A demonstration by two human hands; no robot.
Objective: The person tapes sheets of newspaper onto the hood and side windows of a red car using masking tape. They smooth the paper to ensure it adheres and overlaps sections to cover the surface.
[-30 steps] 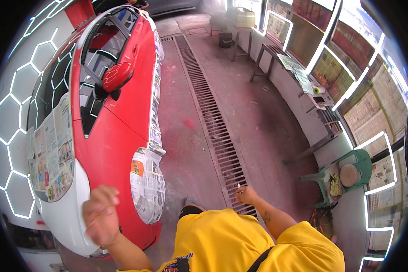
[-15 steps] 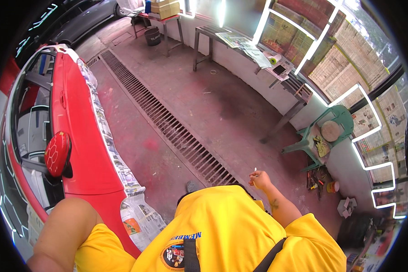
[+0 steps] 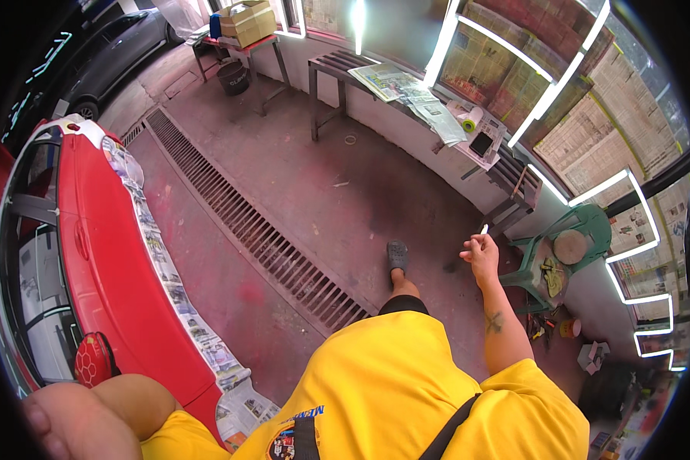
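My right hand (image 3: 481, 257) is raised in front of me at the right, fingers closed. A short white stick (image 3: 484, 229) pokes up from between its fingertips; its kind does not show clearly. My left arm is bent at the lower left. There my left hand (image 3: 44, 433) is cut off by the dark rim and blurred, so its fingers cannot be read. Nearest to it is the red car (image 3: 115, 276), with a red side mirror (image 3: 96, 359). Newspaper sheets (image 3: 178, 303) run along the car's lower edge.
A floor drain grate (image 3: 245, 222) runs diagonally. Along the wall stand a metal bench (image 3: 331, 63) with newspapers (image 3: 395, 80), a phone (image 3: 481, 143) and a tape roll (image 3: 471, 119). A green chair (image 3: 590, 222) stands at right. A cardboard box (image 3: 247, 23) and bucket (image 3: 233, 77) are farther off.
My right hand has risen and moved right, the white stick still in it. One foot in a dark clog has stepped forward. My left arm is more bent, and its hand has come into view.
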